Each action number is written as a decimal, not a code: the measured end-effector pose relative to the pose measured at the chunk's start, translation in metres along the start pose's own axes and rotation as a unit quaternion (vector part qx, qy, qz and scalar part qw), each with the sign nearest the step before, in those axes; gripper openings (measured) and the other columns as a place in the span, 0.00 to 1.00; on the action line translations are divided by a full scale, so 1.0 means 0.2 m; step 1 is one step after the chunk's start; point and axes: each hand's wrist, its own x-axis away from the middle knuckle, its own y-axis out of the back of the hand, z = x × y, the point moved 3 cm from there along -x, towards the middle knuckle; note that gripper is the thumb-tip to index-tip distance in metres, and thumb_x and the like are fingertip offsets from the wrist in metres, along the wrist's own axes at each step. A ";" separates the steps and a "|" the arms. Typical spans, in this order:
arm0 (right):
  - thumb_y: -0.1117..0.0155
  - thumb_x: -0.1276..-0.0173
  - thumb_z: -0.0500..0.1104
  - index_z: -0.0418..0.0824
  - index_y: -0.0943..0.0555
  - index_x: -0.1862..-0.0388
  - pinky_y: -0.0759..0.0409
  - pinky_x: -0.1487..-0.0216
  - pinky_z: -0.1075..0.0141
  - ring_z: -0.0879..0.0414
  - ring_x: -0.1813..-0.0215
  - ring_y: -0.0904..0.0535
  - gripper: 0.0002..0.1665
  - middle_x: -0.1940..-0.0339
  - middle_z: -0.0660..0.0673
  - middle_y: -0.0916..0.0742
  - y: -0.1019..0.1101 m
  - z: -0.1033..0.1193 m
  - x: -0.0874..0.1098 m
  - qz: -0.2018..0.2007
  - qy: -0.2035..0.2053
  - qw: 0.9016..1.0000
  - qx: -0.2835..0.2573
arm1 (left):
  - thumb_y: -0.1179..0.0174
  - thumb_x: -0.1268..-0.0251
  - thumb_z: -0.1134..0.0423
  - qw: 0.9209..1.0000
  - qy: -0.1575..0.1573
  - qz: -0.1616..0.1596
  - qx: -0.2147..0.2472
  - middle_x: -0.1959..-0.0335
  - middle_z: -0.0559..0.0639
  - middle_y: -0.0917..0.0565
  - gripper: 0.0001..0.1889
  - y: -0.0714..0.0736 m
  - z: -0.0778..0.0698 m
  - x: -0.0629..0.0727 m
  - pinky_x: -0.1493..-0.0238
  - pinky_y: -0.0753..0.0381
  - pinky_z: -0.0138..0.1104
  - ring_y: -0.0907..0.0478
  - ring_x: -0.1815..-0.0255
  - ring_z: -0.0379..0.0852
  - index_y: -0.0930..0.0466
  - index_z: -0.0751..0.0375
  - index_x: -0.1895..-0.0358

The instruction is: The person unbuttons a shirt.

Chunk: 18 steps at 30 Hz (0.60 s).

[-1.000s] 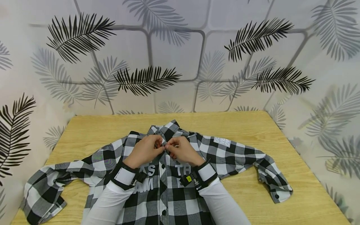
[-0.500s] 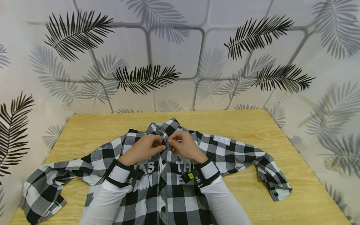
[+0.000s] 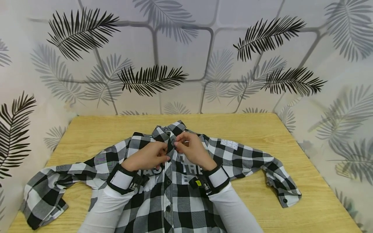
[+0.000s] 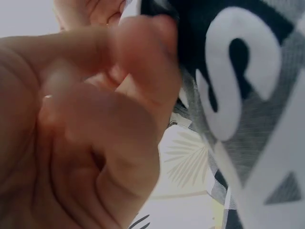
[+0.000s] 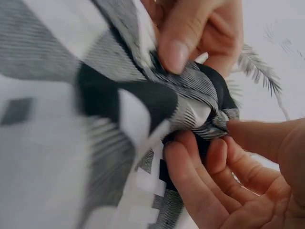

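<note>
A black, white and grey checked button-up shirt (image 3: 186, 210) lies spread out front up, its collar (image 3: 176, 127) at the far end. My left hand (image 3: 147, 157) pinches the front placket below the collar; in the right wrist view its thumb (image 5: 177, 55) presses on the cloth. Just across the opening, my right hand (image 3: 193, 150) pinches the placket edge between thumb and fingers (image 5: 200, 186). Whether a button sits between the fingertips I cannot tell. Dark buttons (image 3: 168, 208) run down the front lower on the shirt. White letters (image 4: 240, 71) show on the chest.
Beneath the shirt is a wooden table (image 3: 247, 207). The left sleeve in view (image 3: 43, 197) bends toward the front left, and the other sleeve (image 3: 279, 174) folds down at the right. A leaf-patterned backdrop (image 3: 186, 58) stands behind the table and along its sides.
My fingertips have drawn slightly apart: the right hand has shifted up toward the collar, the left a little down the placket. Both still hold the shirt. The head view has tilted slightly.
</note>
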 end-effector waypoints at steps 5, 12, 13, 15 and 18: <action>0.43 0.37 0.38 0.32 0.31 0.55 0.28 0.67 0.62 0.48 0.64 0.23 0.14 0.66 0.41 0.21 -0.03 -0.06 0.00 0.034 0.007 0.996 0.078 | 0.49 0.35 0.63 0.999 0.036 -0.037 0.011 0.83 0.53 0.22 0.09 0.02 0.01 -0.01 0.85 0.27 0.36 0.24 0.84 0.48 0.35 0.62 0.72; 0.39 0.39 0.48 0.44 0.27 0.54 0.29 0.54 0.62 0.55 0.53 0.24 0.16 0.57 0.50 0.21 -0.04 -0.16 -0.04 0.000 -0.011 0.979 0.202 | 0.49 0.35 0.63 0.986 0.022 -0.163 -0.032 0.80 0.51 0.24 0.05 0.07 0.00 -0.06 0.83 0.32 0.35 0.29 0.85 0.43 0.33 0.59 0.68; 0.39 0.40 0.48 0.44 0.26 0.54 0.28 0.54 0.62 0.55 0.54 0.24 0.17 0.57 0.50 0.20 -0.04 -0.16 -0.04 -0.010 -0.010 0.978 0.206 | 0.49 0.35 0.63 0.983 0.020 -0.180 -0.032 0.80 0.51 0.24 0.05 0.07 0.00 -0.07 0.83 0.33 0.35 0.30 0.85 0.43 0.33 0.59 0.67; 0.39 0.40 0.48 0.43 0.26 0.55 0.28 0.54 0.63 0.56 0.56 0.24 0.16 0.58 0.49 0.20 -0.04 -0.17 -0.05 -0.029 -0.006 0.978 0.206 | 0.50 0.35 0.62 0.978 0.017 -0.206 -0.024 0.78 0.50 0.23 0.04 0.06 0.00 -0.08 0.82 0.33 0.35 0.30 0.84 0.42 0.32 0.58 0.66; 0.38 0.40 0.46 0.43 0.24 0.58 0.26 0.61 0.65 0.58 0.63 0.23 0.13 0.63 0.50 0.19 -0.04 -0.19 -0.07 -0.051 -0.002 0.980 0.194 | 0.49 0.35 0.61 0.977 0.014 -0.215 0.012 0.75 0.49 0.22 0.04 0.04 0.00 -0.08 0.80 0.29 0.35 0.27 0.80 0.43 0.31 0.57 0.65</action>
